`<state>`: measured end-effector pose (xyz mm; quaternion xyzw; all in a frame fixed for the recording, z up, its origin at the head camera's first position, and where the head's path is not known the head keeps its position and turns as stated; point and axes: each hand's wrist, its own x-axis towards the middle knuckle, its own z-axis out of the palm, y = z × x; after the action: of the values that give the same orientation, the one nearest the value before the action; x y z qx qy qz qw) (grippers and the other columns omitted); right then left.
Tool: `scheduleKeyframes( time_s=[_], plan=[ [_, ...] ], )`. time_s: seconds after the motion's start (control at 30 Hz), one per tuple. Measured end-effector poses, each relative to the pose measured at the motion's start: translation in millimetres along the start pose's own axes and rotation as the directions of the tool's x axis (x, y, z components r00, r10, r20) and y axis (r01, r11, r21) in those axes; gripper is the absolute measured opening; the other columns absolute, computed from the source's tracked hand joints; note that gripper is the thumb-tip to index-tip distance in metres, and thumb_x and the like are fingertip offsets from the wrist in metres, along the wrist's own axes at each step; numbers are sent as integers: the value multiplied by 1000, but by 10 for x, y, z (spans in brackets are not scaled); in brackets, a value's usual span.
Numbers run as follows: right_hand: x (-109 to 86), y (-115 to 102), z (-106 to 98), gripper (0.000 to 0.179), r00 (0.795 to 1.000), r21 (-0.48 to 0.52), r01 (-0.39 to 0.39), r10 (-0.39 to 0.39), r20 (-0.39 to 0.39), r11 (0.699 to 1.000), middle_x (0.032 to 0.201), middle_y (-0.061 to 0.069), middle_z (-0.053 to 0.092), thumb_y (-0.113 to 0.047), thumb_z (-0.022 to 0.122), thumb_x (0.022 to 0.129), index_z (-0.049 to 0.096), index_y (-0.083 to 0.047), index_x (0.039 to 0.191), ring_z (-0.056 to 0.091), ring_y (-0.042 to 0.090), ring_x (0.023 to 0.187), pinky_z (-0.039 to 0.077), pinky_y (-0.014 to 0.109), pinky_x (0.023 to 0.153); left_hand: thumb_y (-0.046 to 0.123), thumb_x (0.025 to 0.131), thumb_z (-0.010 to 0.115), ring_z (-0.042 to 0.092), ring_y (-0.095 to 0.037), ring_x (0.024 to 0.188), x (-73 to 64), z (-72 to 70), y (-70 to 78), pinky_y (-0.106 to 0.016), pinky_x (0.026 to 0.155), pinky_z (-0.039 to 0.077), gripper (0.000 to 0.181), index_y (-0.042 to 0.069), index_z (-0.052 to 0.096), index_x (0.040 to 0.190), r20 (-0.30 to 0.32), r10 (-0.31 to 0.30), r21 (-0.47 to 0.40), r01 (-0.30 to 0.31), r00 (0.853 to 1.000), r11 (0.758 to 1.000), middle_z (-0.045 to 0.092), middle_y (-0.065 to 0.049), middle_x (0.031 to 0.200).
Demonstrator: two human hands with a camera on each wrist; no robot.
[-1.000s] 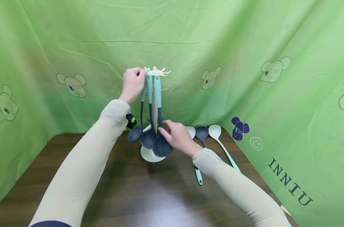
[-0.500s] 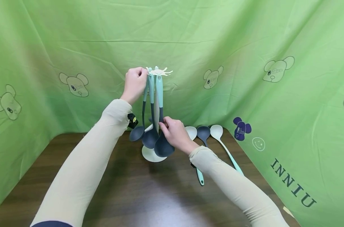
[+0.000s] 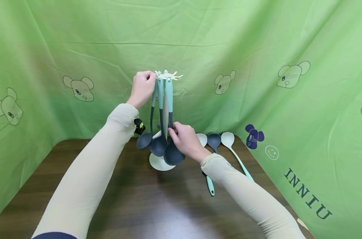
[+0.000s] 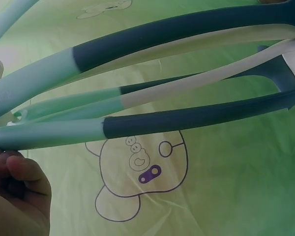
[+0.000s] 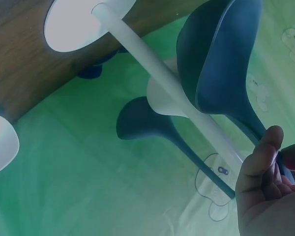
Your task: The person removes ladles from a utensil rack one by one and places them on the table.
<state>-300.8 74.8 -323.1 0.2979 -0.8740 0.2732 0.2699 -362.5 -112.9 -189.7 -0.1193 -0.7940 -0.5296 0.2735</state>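
A white utensil rack [image 3: 157,162] stands on the table with several ladles hanging from its hooks by mint-green handles. My left hand [image 3: 142,88] is up at the rack's top, its curled fingers gripping at a hook beside the leftmost ladle [image 3: 143,141]. In the left wrist view its fingers [image 4: 33,173] sit right under a handle's end; the tip of the grip is hidden. My right hand [image 3: 187,141] pinches the dark shaft of the front ladle [image 3: 173,156] just above its bowl. Between these hangs a middle ladle [image 3: 158,147].
To the right lie a white ladle [image 3: 202,139], a dark ladle [image 3: 214,140] and another white ladle [image 3: 227,138], partly covered by my right arm. A green curtain [image 3: 193,39] hangs close behind and along both sides of the brown table [image 3: 133,199].
My right hand's fingers have shifted slightly up the front ladle's shaft. The left hand keeps its place at the rack's top. The head view has turned a little to the left.
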Motion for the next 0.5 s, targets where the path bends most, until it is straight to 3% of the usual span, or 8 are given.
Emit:
scheduleKeyframes(
  time_s=[0.5],
  plan=[
    [-92,-36,-127,18,1000,-32,27,-27,-3,999,62,-6,52,-16,56,100,59,-11,83,47,11,53,40,25,50,20,95,44,30,-12,56,30,-82,38,-26,54,28,35,12,37,62,91,-52,5,51,995,999,29,7,54]
  ],
)
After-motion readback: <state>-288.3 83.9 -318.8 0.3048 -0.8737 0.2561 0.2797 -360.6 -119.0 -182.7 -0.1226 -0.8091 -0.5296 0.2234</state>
